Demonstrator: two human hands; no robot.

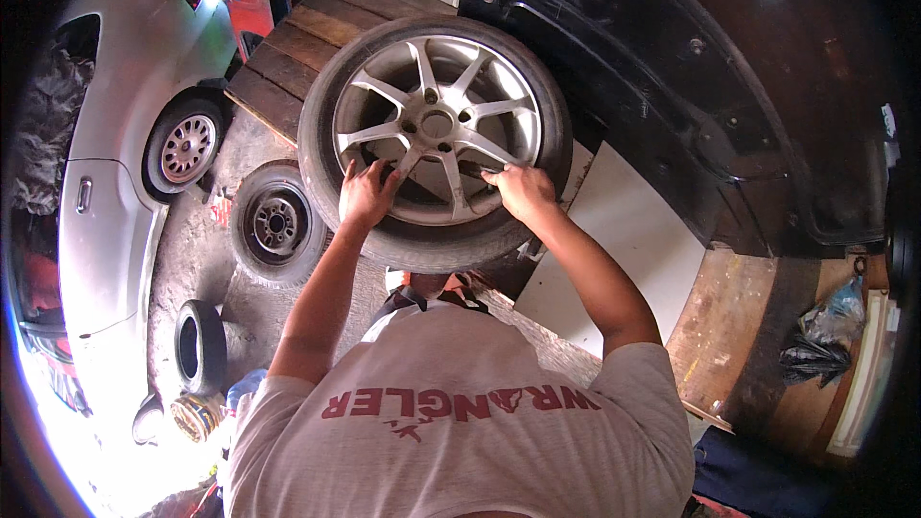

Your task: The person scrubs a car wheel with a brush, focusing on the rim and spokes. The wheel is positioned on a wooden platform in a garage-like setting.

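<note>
A large car wheel (437, 122), with silver alloy spokes and a dark tyre (321, 149), lies face up before me, partly over wooden planks. My left hand (367, 196) grips the near left part of its rim, fingers hooked in beside a spoke. On the near right part of the same rim, my right hand (521, 192) is closed, thumb and fingertips reaching inward between spokes. The undersides of both hands' fingers are partly hidden. Below the wheel's near edge, my legs and feet are mostly covered by the tyre and my light shirt.
Left of me stands a silver car (115, 163). Between us on the floor are a wheel with a black steel rim (277, 220) and a loose tyre (200, 347). Wooden planks (278, 86) lie beyond. On the right are a white board (628, 240), a dark panel (652, 86) and a hanging plastic bag (833, 317).
</note>
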